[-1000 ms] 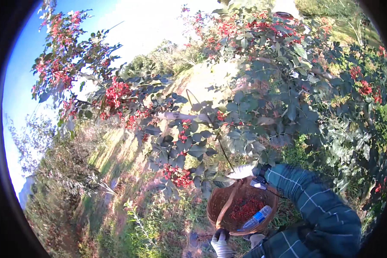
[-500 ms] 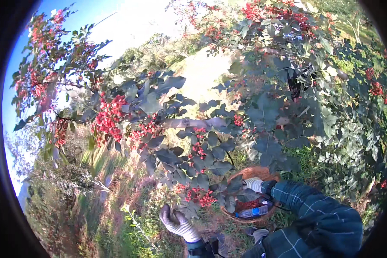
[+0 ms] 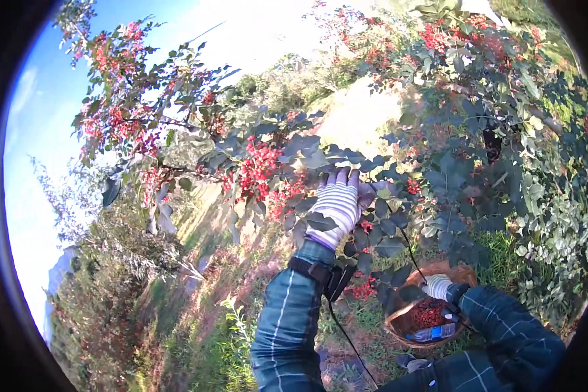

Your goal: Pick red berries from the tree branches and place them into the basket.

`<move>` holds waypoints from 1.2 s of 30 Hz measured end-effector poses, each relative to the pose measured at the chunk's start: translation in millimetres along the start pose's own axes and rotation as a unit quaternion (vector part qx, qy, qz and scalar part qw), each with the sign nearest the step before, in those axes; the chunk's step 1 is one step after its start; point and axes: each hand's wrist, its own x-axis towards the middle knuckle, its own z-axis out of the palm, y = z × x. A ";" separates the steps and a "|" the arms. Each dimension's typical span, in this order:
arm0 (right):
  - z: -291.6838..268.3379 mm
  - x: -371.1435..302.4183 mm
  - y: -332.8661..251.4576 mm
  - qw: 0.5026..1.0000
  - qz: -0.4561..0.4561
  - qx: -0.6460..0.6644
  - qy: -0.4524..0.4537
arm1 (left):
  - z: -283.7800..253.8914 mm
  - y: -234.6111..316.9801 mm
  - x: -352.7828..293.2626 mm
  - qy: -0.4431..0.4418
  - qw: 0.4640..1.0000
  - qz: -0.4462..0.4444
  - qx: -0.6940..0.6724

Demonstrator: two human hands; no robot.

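My left hand (image 3: pixel 336 206), in a white and purple striped glove, reaches up to a thick branch (image 3: pixel 375 188) of a shrub. Its fingers bend over the branch and appear closed around it. Just left of this hand hang dense clusters of red berries (image 3: pixel 259 166) among dark green leaves. At the lower right my right hand (image 3: pixel 436 286), gloved in white stripes, is at the far side of a woven basket (image 3: pixel 398 323). Leaves and the basket hide its fingers. Inside the basket lie red berries (image 3: pixel 430 312) and a clear plastic bottle (image 3: pixel 432 334) with a blue label.
More berry clusters (image 3: pixel 121 121) hang on branches at the upper left, others (image 3: pixel 364 287) low beside the basket. Dense foliage (image 3: pixel 536 202) fills the right side. A black cord (image 3: pixel 349 340) runs from a dark device (image 3: pixel 336 282) on my left wrist. Grass slopes away at the left.
My left hand has risen from below the low berry cluster to the branch and closed over it. The view has shifted, so shrub and basket appear farther right. My right hand stays at the basket.
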 end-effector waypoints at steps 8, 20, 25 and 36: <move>4.2 -6.9 26.8 1.000 0.022 -0.010 -0.015 | -6.2 19.3 20.6 -0.070 0.993 -0.053 0.075; -211.3 -87.0 -103.2 0.955 -0.233 0.044 -0.177 | 15.1 14.8 11.6 0.049 0.995 -0.042 0.070; -369.2 -123.4 -164.4 0.931 -0.258 0.233 -0.108 | 24.8 13.3 6.4 0.063 0.995 -0.068 0.038; -394.0 36.6 -145.2 0.982 -0.049 -0.183 0.017 | 32.5 8.9 2.7 0.004 0.995 -0.044 -0.085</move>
